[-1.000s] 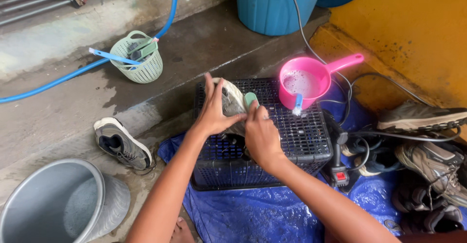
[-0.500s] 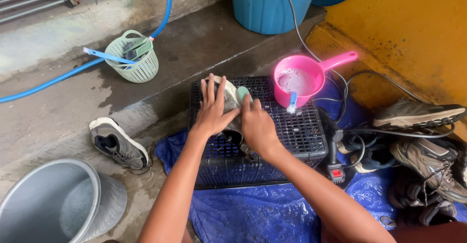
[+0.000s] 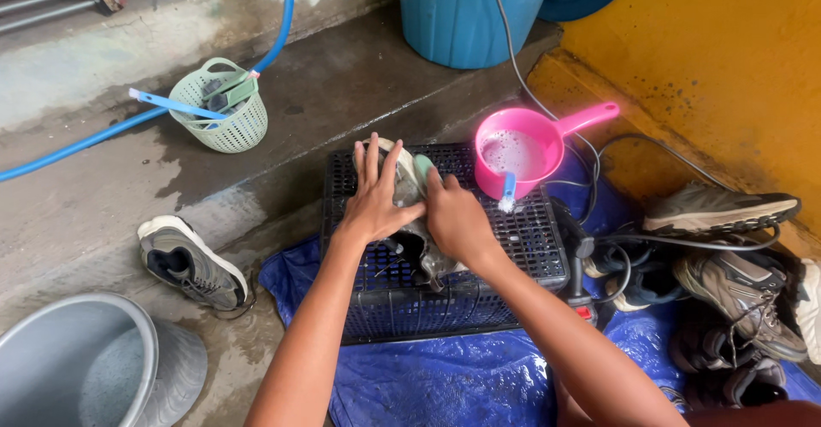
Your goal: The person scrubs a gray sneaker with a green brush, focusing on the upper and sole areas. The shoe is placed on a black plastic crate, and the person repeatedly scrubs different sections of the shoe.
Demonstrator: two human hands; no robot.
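Observation:
A grey and white shoe (image 3: 405, 189) lies on top of an upturned black plastic crate (image 3: 522, 239). My left hand (image 3: 375, 194) presses flat on the shoe with fingers spread, holding it down. My right hand (image 3: 455, 217) grips a green brush (image 3: 424, 169) against the shoe's upper side. A pink dipper (image 3: 523, 149) with soapy water stands on the crate's far right corner, a small blue brush (image 3: 508, 191) leaning at its rim.
A blue tarp (image 3: 445, 376) lies under the crate. A loose shoe (image 3: 190, 261) and a grey bucket (image 3: 77, 367) are at left, a green basket (image 3: 218, 106) and blue hose (image 3: 77, 146) behind. More shoes (image 3: 727, 264) and cables pile at right by the yellow wall.
My right hand has slid the brush slightly back and down along the shoe. My left hand stays pressed on it. The view shifted a little left.

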